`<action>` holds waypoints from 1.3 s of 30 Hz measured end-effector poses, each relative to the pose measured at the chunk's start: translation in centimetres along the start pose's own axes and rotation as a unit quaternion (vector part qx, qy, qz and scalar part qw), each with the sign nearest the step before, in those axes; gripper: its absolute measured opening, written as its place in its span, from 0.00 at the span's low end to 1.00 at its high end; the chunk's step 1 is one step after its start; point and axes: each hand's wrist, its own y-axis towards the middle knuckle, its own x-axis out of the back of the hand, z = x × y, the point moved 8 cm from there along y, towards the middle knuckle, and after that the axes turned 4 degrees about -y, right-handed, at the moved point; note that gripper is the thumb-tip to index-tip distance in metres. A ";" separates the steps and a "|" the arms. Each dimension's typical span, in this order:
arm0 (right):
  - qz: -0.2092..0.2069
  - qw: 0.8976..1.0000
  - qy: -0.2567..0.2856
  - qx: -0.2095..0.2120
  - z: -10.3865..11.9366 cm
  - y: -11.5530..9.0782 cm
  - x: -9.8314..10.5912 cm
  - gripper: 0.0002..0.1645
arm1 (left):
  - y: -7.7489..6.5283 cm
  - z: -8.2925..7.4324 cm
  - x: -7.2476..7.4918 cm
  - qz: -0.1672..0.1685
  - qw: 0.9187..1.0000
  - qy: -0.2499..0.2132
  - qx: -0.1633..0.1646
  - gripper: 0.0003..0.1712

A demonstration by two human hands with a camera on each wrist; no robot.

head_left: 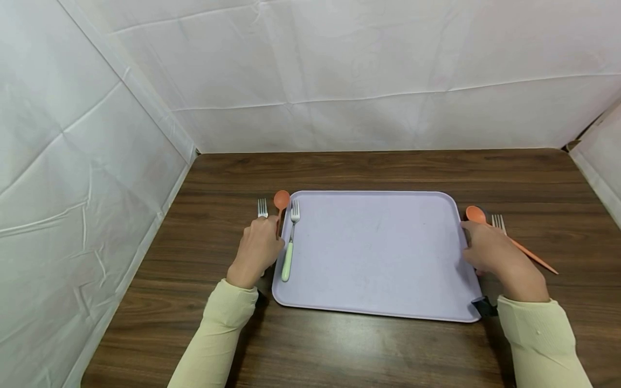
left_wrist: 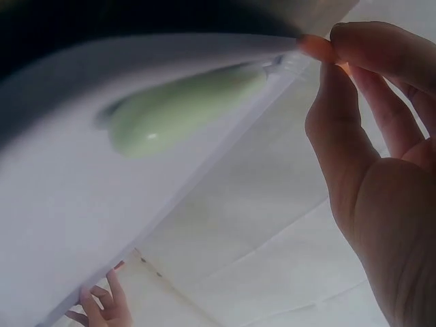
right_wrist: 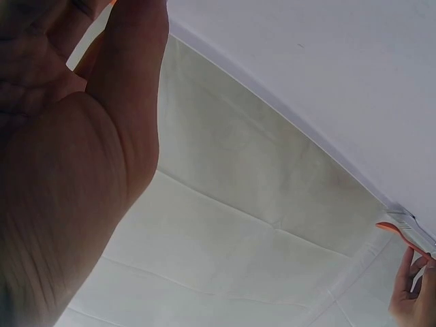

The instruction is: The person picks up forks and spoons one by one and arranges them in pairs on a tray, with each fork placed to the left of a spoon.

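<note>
Plainly orange, round-bowled spoon (head_left: 281, 200) | left grip (head_left: 257, 245): pinches it | right grip (head_left: 499, 256): state unclear

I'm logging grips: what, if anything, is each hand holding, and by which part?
The left hand pinches an orange spoon by its handle. Whether the right hand holds anything cannot be told.

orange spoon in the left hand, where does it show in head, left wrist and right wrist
Head: the orange spoon is left of centre, its bowl showing just above the left hand.
Left wrist: upper right, only a short orange piece pinched between thumb and finger.
Right wrist: lower right, the spoon at the same hand's fingers.
Shared landmark: the lilac tray, partly visible in both wrist views.
</note>
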 end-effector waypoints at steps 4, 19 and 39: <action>0.001 1.000 0.000 -0.003 0.0 0.0 0.0 0.38 | 0.0 -0.1 0.0 -0.001 1.000 -0.001 -0.004 0.04; -0.002 1.000 -0.002 0.000 0.0 -0.1 0.0 0.38 | 0.1 -0.8 -0.3 0.000 1.000 -0.004 -0.026 0.05; -0.003 1.000 0.005 0.000 0.0 -0.1 0.0 0.39 | 0.2 -1.7 -0.6 0.019 1.000 -0.004 -0.023 0.04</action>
